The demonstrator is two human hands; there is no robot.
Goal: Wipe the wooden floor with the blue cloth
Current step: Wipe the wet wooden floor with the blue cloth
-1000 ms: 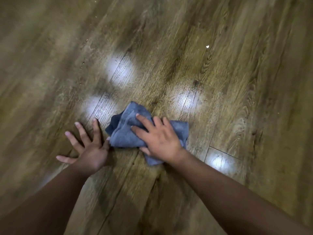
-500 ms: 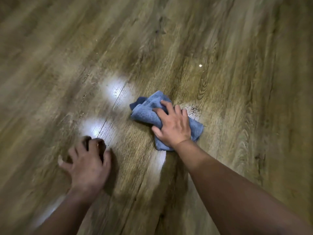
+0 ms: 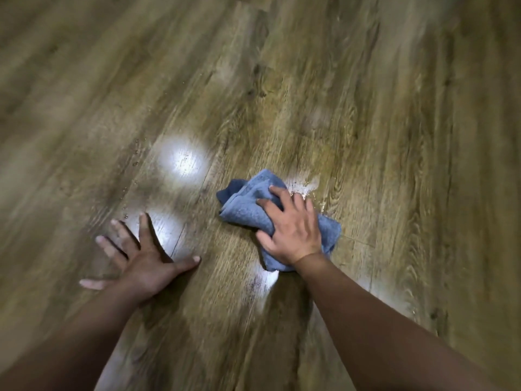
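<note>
Head view only: wooden floor (image 3: 366, 108) fills the frame, brown planks running diagonally, edges of the picture blurred

Blue cloth (image 3: 248, 213) lies crumpled on the floor, a bit right of centre. Bunched into folds, darker fold sticking out at its upper left corner, another part showing to the right of and below the wrist

Right hand (image 3: 291, 235) sits on top of the cloth, palm down, pressing it to the floor. Fingers (image 3: 277, 193) slightly bent and spread over the fabric, thumb along the cloth's lower left edge. Reads as a flat press more than a pinch; can't tell if any fabric is gathered under the palm

Left hand (image 3: 143, 263) flat on the bare floor, well left of the cloth, not touching it. Fingers splayed wide and straight, thumb pointing right toward the cloth, holding nothing

Both forearms bare, coming in from the bottom corners

Wet patch (image 3: 306, 187) with small droplets glints on the floor just beyond the right hand's fingertips, touching the cloth's upper right edge

Bright light reflection (image 3: 183, 162) on the floor above the left hand, another right at the left fingertips, a third just below the cloth. Few small droplets (image 3: 136, 153) left of the top reflection
</note>
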